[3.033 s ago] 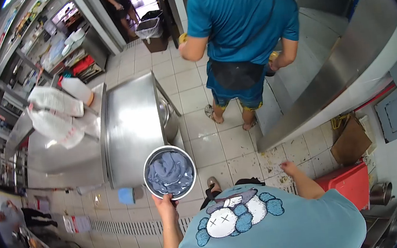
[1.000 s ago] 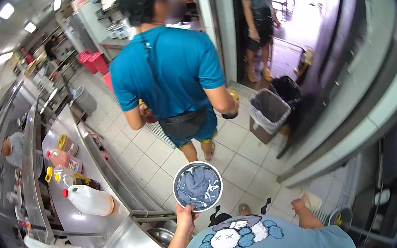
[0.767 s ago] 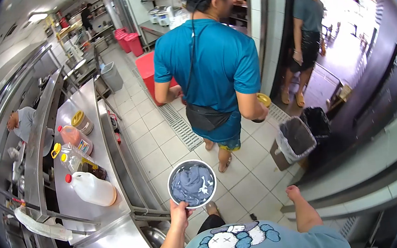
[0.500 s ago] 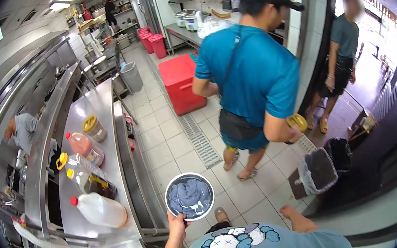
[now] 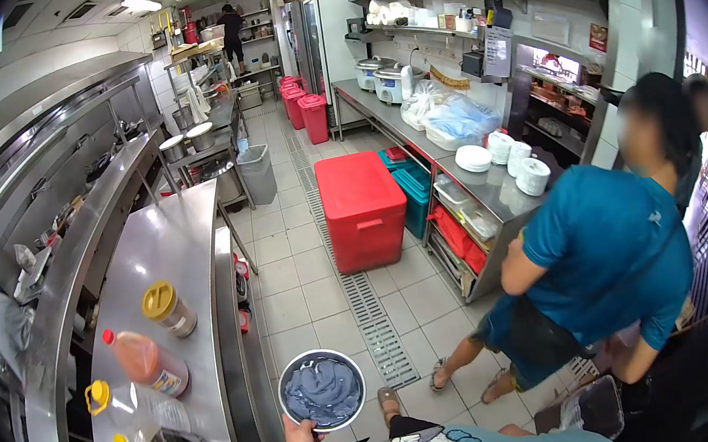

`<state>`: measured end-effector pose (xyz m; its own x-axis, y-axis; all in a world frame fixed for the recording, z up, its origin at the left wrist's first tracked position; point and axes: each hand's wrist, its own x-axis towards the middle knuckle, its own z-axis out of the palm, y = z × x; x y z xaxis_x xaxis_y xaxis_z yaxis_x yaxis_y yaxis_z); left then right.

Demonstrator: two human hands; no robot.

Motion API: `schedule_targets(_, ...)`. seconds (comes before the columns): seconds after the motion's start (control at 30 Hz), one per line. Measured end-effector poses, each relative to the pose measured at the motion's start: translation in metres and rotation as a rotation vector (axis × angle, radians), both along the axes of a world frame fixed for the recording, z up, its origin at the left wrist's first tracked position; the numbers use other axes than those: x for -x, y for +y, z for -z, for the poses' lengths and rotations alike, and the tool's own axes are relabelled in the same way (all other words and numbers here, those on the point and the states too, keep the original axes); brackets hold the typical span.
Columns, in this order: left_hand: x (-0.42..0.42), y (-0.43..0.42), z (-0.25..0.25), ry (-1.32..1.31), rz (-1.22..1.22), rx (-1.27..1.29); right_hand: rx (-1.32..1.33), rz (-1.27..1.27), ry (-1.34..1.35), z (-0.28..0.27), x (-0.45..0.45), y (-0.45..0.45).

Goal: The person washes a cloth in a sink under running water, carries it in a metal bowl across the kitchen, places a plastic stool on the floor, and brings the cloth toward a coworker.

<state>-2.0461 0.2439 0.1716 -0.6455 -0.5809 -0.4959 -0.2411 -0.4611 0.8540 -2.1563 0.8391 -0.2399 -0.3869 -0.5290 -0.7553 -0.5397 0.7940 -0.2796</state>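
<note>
My left hand (image 5: 301, 436) is closed on the near rim of a round white-rimmed bowl (image 5: 361, 395). In the bowl lies a bunched grey-blue cloth (image 5: 324, 383) that looks wet, with liquid around it. The bowl is held about level over the tiled floor, just right of the steel table (image 5: 139, 254). I cannot see my right hand; it is hidden or beyond the lower edge of the picture.
Bottles and jars, among them an orange jug (image 5: 147, 360) and a gold-lidded jar (image 5: 167, 308), stand on the steel table. A red cooler (image 5: 362, 211) sits ahead on the floor. At right, a person in a blue shirt (image 5: 607, 253) leans near a bin (image 5: 598, 407).
My view has moved toward the cooler and counter. The person in blue now appears further right, an arm lowered by the bin. My right hand has left view; the left still holds the bowl.
</note>
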Motion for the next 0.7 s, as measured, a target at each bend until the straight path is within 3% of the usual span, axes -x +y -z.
schedule_targets(0.07,0.040,-0.028,0.007,0.025,-0.014,-0.013,-0.040,-0.009,-0.012,0.008,0.058,-0.024)
schedule_targets(0.13,0.084,-0.050,0.000,0.034,-0.053,-0.019,-0.127,0.289,-0.098,0.003,0.120,-0.063)
schedule_targets(0.3,0.181,-0.125,-0.006,0.017,-0.100,-0.020,-0.135,0.901,-0.122,-0.105,0.279,-0.227)
schedule_targets(0.43,0.262,-0.188,-0.013,0.043,-0.132,-0.022,0.362,0.829,0.031,-0.112,0.405,-0.345)
schedule_targets(0.5,0.299,-0.225,-0.003,0.058,-0.142,-0.030,0.488,0.773,0.101,-0.116,0.455,-0.402)
schedule_targets(0.6,0.375,-0.302,-0.002,0.138,-0.121,0.019,0.512,0.788,0.140,-0.130,0.528,-0.483)
schedule_targets(0.7,0.432,-0.361,0.002,0.081,-0.131,0.060,0.215,0.480,0.637,-0.149,0.545,-0.513)
